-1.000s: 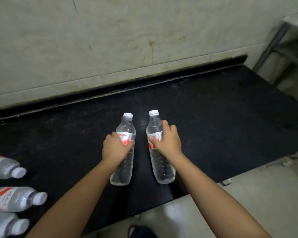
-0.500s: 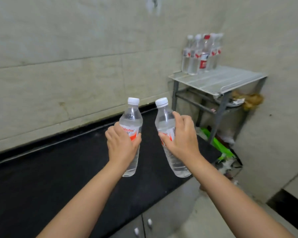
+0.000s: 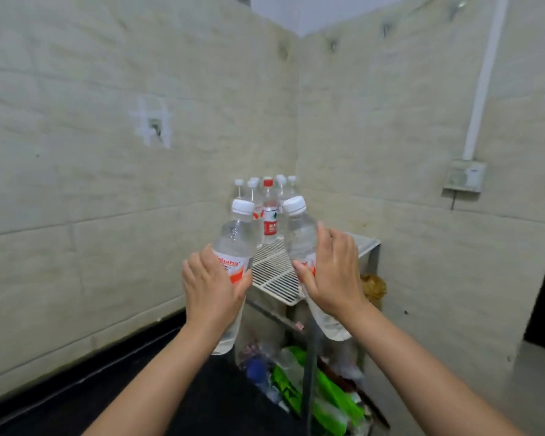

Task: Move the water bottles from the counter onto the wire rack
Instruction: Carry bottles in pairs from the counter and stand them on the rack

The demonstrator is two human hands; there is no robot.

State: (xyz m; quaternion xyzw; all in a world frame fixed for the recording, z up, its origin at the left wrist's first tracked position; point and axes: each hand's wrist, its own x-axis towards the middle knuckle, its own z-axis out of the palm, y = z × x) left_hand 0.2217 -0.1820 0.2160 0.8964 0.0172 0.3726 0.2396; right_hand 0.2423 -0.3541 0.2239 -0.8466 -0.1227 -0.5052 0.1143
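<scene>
Head view, looking forward and slightly down along two bare forearms. The left hand (image 3: 213, 286) is wrapped around the labelled middle of a clear water bottle (image 3: 235, 247), white cap up, leaning a little to the right. The right hand (image 3: 332, 272) grips a second bottle (image 3: 301, 234) the same way, its cap tipped toward the left, so the two caps lean toward each other. Both bottles are in the air, their long axes close to upright.

Straight ahead of the hands, and just beyond them, lies the white wire rack (image 3: 272, 272), its bare front grid showing between the two bottles. A cluster of standing bottles (image 3: 269, 209) fills the rack's far corner against the wall. The black counter (image 3: 139, 379) is below and to the left, behind the hands.

The right hand looks the nearer to the rack's open grid; setting down likely means moving forward and lowering each bottle base first.
</scene>
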